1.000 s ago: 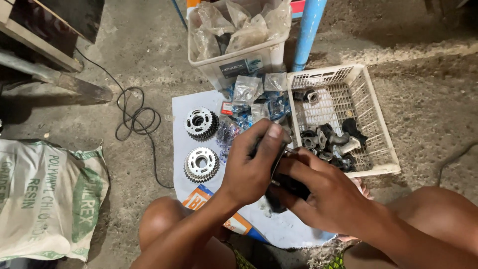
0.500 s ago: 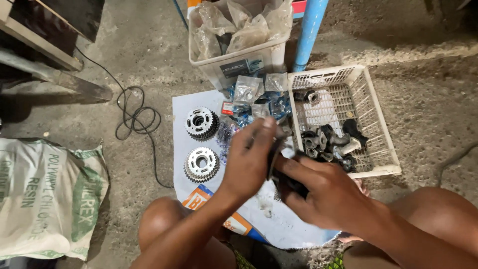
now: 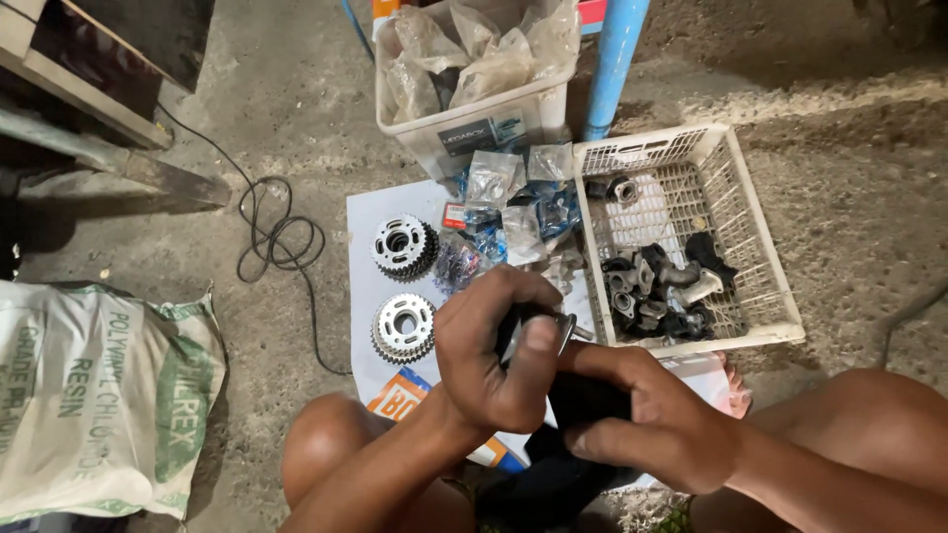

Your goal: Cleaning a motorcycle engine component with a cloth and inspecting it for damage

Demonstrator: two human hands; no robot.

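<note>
Over the near edge of the white sheet point(image 3: 365, 212) spread on the concrete floor point(image 3: 296, 118), both hands grip a dark part point(image 3: 578, 395) with a round metal end point(image 3: 566, 331). The left hand point(image 3: 494, 350) has its fingers curled tight around the upper portion, thumb pressed just beside the metal end; the right hand point(image 3: 657, 419) has its fingers wrapped under the black body. The part's long axis seems to run from the lower right up toward the upper left, metal end pointing toward the white basket point(image 3: 760, 232), though the hands hide most of it. A dark cloth point(image 3: 548, 484) hangs below the hands, between the knees. On the sheet's left side lie two toothed sprockets point(image 3: 403, 247), one behind the other, and small clear bags point(image 3: 499, 188) crowd its far edge. The basket, touching the sheet's right edge, holds a heap of dark metal fittings point(image 3: 657, 286) at its near end. A white tub of plastic bags point(image 3: 474, 74) stands beyond the sheet, beside a blue pole point(image 3: 614, 59). A black cable point(image 3: 276, 237) coils to the left, and a printed woven sack point(image 3: 94, 395) lies at the far left. Compared with half a second ago, the left hand has closed lower over the part, and everything on the sheet is unchanged.
</note>
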